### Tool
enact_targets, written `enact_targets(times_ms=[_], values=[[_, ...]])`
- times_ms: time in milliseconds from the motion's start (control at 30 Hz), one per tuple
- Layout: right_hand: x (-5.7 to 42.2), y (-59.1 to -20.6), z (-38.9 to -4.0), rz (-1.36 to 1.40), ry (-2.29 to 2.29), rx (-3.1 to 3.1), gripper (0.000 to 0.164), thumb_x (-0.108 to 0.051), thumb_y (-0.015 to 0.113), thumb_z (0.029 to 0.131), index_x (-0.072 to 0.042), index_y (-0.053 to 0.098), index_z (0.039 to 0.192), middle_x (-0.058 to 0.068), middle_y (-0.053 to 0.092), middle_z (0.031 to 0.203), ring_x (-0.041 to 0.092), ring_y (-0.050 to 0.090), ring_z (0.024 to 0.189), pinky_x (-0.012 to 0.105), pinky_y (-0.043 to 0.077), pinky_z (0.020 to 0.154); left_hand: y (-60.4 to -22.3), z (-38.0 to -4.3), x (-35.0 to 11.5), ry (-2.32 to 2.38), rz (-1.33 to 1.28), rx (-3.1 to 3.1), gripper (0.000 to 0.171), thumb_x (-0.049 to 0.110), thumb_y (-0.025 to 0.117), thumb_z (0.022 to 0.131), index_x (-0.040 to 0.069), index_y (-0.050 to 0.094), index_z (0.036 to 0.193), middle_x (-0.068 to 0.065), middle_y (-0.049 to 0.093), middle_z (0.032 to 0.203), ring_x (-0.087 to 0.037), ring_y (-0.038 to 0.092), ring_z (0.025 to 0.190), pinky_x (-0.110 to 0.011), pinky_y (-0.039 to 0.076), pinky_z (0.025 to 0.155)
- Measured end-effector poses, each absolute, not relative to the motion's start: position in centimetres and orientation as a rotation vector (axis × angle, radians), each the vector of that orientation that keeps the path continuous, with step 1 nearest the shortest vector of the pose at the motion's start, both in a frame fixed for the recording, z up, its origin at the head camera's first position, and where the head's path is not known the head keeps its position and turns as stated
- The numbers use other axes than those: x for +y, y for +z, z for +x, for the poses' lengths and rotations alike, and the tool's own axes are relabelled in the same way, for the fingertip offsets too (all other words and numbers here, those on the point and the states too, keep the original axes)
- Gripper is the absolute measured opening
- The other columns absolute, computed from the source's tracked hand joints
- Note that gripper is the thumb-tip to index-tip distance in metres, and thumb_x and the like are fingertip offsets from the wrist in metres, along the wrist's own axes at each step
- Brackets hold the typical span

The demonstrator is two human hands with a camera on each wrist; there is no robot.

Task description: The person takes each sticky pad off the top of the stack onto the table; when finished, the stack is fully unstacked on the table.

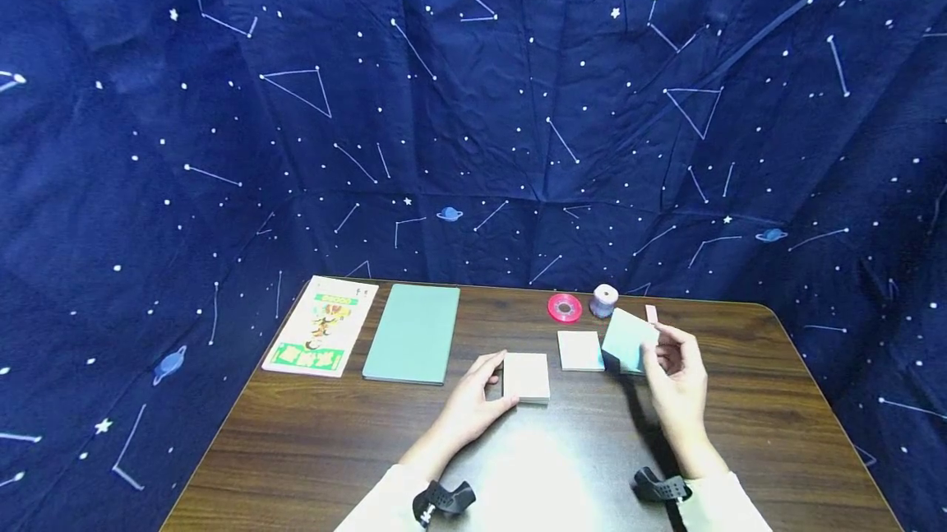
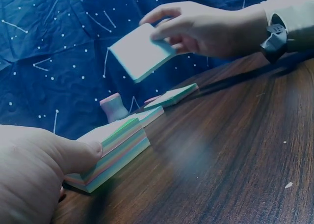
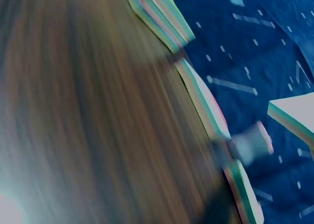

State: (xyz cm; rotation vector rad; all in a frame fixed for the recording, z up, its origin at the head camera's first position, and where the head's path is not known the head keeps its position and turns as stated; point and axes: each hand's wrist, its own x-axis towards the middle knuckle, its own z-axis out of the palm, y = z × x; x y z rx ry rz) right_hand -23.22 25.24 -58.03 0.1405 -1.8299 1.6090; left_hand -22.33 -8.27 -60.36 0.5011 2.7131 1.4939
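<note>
Near the table's middle, my left hand [image 1: 473, 404] holds a stack of sticky note pads [image 1: 526, 377] by its left side, the thumb at the near corner. In the left wrist view the stack [image 2: 117, 153] shows pastel layers along its edges. My right hand [image 1: 676, 372] pinches another sticky note pad [image 1: 627, 341] by its right edge. The left wrist view shows this pad [image 2: 142, 52] tilted and raised off the table. Below it lies a further pad [image 2: 172, 96], mostly hidden in the head view. Between the hands, one more pad [image 1: 580, 351] lies flat.
Behind the pads are a pink ring-shaped roll [image 1: 565, 307], a pale spool [image 1: 603, 300] and a small pink piece [image 1: 651, 313]. A green notebook [image 1: 412, 333] and an illustrated booklet [image 1: 321, 326] lie at left. A dark blue star-patterned cloth [image 1: 473, 104] hangs behind the wooden table [image 1: 296, 450].
</note>
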Motion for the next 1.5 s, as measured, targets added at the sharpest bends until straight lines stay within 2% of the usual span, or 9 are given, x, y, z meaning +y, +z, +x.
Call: enact_targets(times_ms=[167,400,633,800,967,1067,1233,1367,1500], values=[[28.3,-58.3,-22.9,0.002,1.575,-1.760,0.039,0.017,0.068,0.095,0.014,0.063,0.134,-0.003,0.065,0.107,0.001,0.062,0.083,0.007,0.051,0.068,-60.6,-22.4,-8.3,1.472,0.494,2.720,0.077,0.024,0.085,0.095,0.001,0.051,0.160,-0.011,0.058,0.157,-0.028,0.069,0.125,-0.044,0.059,0.109],[32.0,-59.1,-22.4,-0.207,1.540,-1.658,0.036,0.012,0.066,0.096,0.018,0.063,0.132,0.000,0.062,0.102,0.004,0.058,0.078,0.007,0.048,0.065,-60.8,-22.3,-7.8,1.458,0.504,2.720,0.077,0.028,0.085,0.096,0.004,0.051,0.161,-0.010,0.057,0.158,-0.027,0.069,0.124,-0.043,0.059,0.109],[35.2,-59.5,-22.5,-0.391,1.485,-1.598,0.037,0.005,0.064,0.098,0.013,0.066,0.135,-0.005,0.062,0.100,0.002,0.058,0.079,0.006,0.046,0.067,-60.7,-22.4,-7.6,1.466,0.491,2.715,0.078,0.028,0.085,0.095,0.004,0.051,0.161,-0.011,0.057,0.158,-0.029,0.070,0.125,-0.044,0.059,0.109],[36.4,-60.0,-23.2,-0.457,1.599,-1.526,0.037,0.009,0.064,0.096,0.011,0.068,0.132,-0.004,0.065,0.095,0.001,0.054,0.073,0.005,0.042,0.062,-60.4,-22.6,-7.9,1.482,0.504,2.721,0.077,0.027,0.085,0.095,0.004,0.051,0.160,-0.011,0.057,0.158,-0.028,0.070,0.125,-0.043,0.059,0.109],[36.5,-60.4,-23.4,-0.586,1.562,-1.708,0.037,0.005,0.064,0.096,0.007,0.069,0.132,-0.016,0.064,0.086,-0.005,0.049,0.068,0.005,0.038,0.057,-60.4,-22.6,-8.1,1.469,0.516,2.736,0.077,0.028,0.086,0.095,0.004,0.052,0.160,-0.011,0.058,0.157,-0.027,0.070,0.124,-0.043,0.059,0.108],[36.4,-60.2,-23.2,-0.638,1.454,-1.901,0.038,-0.002,0.070,0.096,0.004,0.070,0.134,-0.025,0.061,0.084,-0.009,0.049,0.068,0.005,0.039,0.058,-60.4,-22.6,-8.1,1.456,0.516,2.745,0.077,0.029,0.086,0.095,0.005,0.052,0.160,-0.010,0.058,0.157,-0.027,0.070,0.123,-0.044,0.059,0.108],[36.3,-59.9,-23.0,-0.638,1.350,-2.093,0.042,-0.009,0.078,0.095,0.001,0.070,0.135,-0.031,0.058,0.083,-0.013,0.052,0.066,0.006,0.040,0.057,-60.4,-22.6,-8.1,1.445,0.508,2.746,0.077,0.029,0.086,0.095,0.005,0.052,0.160,-0.010,0.059,0.157,-0.027,0.070,0.123,-0.044,0.059,0.108],[36.1,-59.9,-22.9,-0.617,1.306,-2.129,0.040,-0.007,0.079,0.093,0.001,0.072,0.131,-0.024,0.061,0.085,-0.013,0.052,0.065,0.007,0.041,0.057,-60.3,-22.4,-8.1,1.455,0.505,2.733,0.076,0.026,0.086,0.095,0.003,0.052,0.160,-0.011,0.059,0.157,-0.027,0.070,0.123,-0.045,0.059,0.109],[36.1,-60.4,-23.0,-0.598,1.187,-2.180,0.039,-0.007,0.079,0.091,0.002,0.073,0.128,0.002,0.071,0.094,-0.016,0.047,0.068,0.006,0.037,0.063,-60.3,-22.4,-8.2,1.459,0.495,2.730,0.077,0.027,0.085,0.095,0.004,0.052,0.160,-0.010,0.058,0.157,-0.026,0.069,0.124,-0.044,0.058,0.109]])
